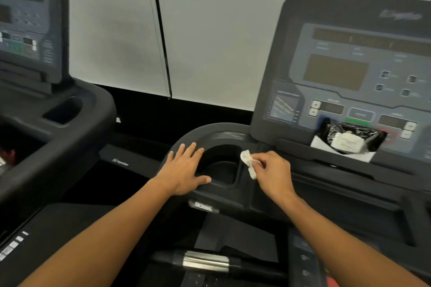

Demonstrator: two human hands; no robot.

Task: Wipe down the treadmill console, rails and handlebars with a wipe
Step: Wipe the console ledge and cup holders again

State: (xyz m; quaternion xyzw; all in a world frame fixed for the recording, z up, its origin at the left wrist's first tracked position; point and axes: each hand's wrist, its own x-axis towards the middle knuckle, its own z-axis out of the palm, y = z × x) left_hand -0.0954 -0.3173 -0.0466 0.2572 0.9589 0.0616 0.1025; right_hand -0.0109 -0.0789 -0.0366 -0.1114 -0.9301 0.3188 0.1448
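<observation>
Wipe (pixel 249 163) sits bunched in my right hand (pixel 272 171) fingertips at the right rim of the cup holder (pixel 221 165) — my left hand (pixel 184 170) rests flat and open on its left rim — so I'd unfold it, then press along that edge

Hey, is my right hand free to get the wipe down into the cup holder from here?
Probably yes. The right hand pinches the wipe right at the cup holder's right rim, and the hollow looks open. The left hand lies flat on the left rim, outside the hollow.
</observation>
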